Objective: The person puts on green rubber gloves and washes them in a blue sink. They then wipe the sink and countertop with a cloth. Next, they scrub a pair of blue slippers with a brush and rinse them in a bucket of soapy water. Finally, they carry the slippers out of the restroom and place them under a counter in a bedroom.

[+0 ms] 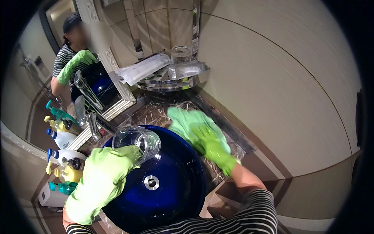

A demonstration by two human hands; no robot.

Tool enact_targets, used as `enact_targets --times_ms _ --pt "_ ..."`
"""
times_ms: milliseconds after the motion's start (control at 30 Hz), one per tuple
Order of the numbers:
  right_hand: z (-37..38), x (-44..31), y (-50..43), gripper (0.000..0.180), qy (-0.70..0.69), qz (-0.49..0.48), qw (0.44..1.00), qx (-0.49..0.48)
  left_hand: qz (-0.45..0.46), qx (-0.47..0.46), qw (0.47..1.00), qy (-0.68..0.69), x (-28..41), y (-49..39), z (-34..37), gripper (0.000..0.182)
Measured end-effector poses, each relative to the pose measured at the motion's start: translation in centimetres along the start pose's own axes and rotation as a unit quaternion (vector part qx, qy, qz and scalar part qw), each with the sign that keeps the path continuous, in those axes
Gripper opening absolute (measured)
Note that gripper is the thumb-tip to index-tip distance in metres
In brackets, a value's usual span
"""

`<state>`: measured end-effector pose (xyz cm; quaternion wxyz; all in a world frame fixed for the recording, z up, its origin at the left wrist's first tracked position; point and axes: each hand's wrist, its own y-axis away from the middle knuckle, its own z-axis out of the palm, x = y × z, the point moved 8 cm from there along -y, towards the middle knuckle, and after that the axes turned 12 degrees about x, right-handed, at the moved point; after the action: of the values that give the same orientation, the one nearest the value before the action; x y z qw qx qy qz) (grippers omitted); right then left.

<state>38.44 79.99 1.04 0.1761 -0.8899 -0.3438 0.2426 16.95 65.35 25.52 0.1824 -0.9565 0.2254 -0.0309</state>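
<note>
My left hand (117,161), in a light green rubber glove, grips a clear plastic cup (137,142), or several nested ones, tilted over the back left of a round blue basin (175,187). My right hand (206,139), gloved in brighter green, presses on a pale green cloth (198,120). The cloth lies spread on the dark marble counter (152,112) behind and to the right of the basin. The basin's metal drain (151,182) is visible. Part of the cup is hidden behind my left fingers.
A chrome faucet (96,125) rises at the basin's back left. Several pump bottles (71,172) and a white box (49,196) stand at the left. A corner shelf (166,84) holds wrapped packets (149,67) and a clear glass (180,54). An ornate framed mirror (118,109) borders the counter.
</note>
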Motion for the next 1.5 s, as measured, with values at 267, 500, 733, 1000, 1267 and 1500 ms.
enact_targets --times_ms 267,500,733,1000,1267,1500 --pt "-0.3 -4.8 1.5 0.047 -0.006 -0.037 0.999 -0.003 -0.098 -0.027 0.991 0.084 -2.0 2.3 -0.5 0.023" --pt "8.8 1.3 -16.4 0.043 -0.030 0.033 0.997 0.068 -0.097 0.019 0.994 0.042 -2.6 3.0 -1.7 0.024" --pt "13.1 3.1 -22.6 0.039 -0.058 0.086 0.993 0.056 -0.143 0.021 0.989 0.040 -4.4 4.4 -0.6 0.023" --pt "16.2 -2.3 -24.0 0.034 -0.124 -0.032 0.991 0.036 -0.147 0.036 0.987 0.049 -4.3 3.6 -0.2 0.024" --pt "11.9 7.0 -21.1 0.030 -0.164 0.023 0.981 0.102 -0.116 0.024 0.992 0.042 -3.3 2.4 -0.2 0.028" --pt "6.2 7.7 -15.8 0.028 0.216 -0.148 0.965 -0.030 -0.022 0.050 0.994 0.097 -1.2 -1.9 1.6 0.020"
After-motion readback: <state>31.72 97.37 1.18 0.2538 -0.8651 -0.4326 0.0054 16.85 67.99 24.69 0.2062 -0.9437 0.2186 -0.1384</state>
